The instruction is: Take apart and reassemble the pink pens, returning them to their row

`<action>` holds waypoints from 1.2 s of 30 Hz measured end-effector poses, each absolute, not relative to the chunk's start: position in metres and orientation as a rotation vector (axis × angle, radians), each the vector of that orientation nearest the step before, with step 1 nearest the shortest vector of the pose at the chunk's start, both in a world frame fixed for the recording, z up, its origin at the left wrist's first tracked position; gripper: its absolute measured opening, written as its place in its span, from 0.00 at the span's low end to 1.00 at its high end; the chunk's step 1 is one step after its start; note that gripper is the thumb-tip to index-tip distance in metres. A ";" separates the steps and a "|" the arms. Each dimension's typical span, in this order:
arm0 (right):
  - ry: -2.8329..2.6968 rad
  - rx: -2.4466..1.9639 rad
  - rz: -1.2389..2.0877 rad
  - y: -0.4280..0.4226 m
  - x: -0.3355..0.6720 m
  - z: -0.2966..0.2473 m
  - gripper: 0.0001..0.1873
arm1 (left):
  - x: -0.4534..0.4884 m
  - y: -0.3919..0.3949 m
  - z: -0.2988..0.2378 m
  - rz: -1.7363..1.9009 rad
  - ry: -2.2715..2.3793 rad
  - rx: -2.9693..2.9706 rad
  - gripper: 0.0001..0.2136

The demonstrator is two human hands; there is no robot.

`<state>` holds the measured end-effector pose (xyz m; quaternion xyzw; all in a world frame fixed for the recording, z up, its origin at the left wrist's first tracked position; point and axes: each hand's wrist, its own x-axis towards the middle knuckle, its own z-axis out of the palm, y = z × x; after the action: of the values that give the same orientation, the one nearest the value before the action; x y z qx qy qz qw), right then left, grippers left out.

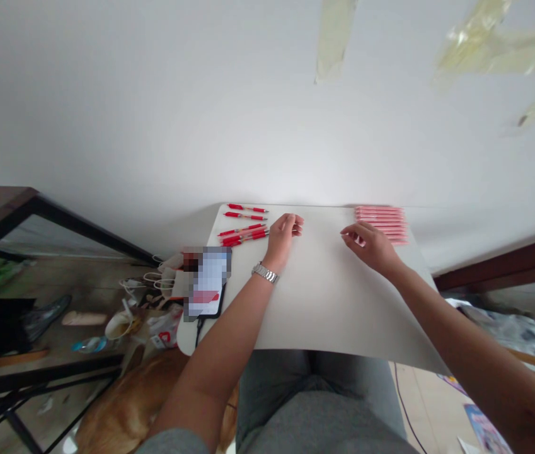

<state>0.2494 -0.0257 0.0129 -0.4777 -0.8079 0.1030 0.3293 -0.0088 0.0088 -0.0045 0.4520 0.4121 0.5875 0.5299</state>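
Observation:
My left hand hovers over or rests on the white table, its fingers loosely curled and nothing visible in them. A silver metal watch circles that wrist. Close to its left lie several red pens with clear middles, some bunched together and others spread apart toward the back edge. My right hand is half curled, thumb and fingertips apart, with no object showing between them. Just behind it, at the back right, a neat row of pink pen-like sticks lies side by side, partly covered by the hand.
On the white table, a phone with a cable lies at the left edge. A wall stands behind. A brown dog is on the floor at left, near cluttered bags and a cup. A plastic bag sits right.

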 end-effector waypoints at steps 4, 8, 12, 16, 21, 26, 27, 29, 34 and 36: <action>-2.122 -1.234 0.374 -0.016 0.217 0.006 0.07 | -0.010 0.009 -0.005 1.409 0.994 1.103 0.18; -2.108 -1.264 0.404 -0.009 0.197 -0.003 0.07 | -0.010 0.009 -0.005 1.404 1.004 1.098 0.18; -2.066 -1.264 0.408 -0.007 0.193 -0.009 0.08 | -0.011 0.009 -0.005 1.396 1.012 1.105 0.19; -2.035 -1.239 0.453 -0.005 0.196 -0.011 0.10 | -0.012 0.006 -0.003 1.363 1.034 1.205 0.19; -2.014 -1.226 0.496 -0.001 0.198 -0.014 0.13 | -0.014 -0.006 0.010 1.275 1.086 1.542 0.19; -2.005 -1.207 0.523 0.001 0.199 -0.015 0.14 | -0.021 -0.012 0.032 1.199 1.156 1.911 0.15; -2.002 -1.209 0.525 0.001 0.199 -0.015 0.14 | -0.023 -0.011 0.036 1.168 1.172 1.964 0.14; -1.995 -1.218 0.524 0.001 0.199 -0.014 0.14 | -0.031 -0.009 0.044 1.142 1.214 2.034 0.12; -1.990 -1.225 0.532 -0.001 0.198 -0.012 0.12 | -0.066 -0.002 0.058 1.104 1.325 2.128 0.10; -1.990 -1.215 0.537 -0.002 0.198 -0.012 0.12 | -0.085 0.000 0.061 1.079 1.395 2.171 0.09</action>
<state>0.1977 -0.0016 -0.0120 -0.4728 -0.7740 0.2090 0.3657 -0.0847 0.0003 0.0612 0.7647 0.4913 0.3801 0.1714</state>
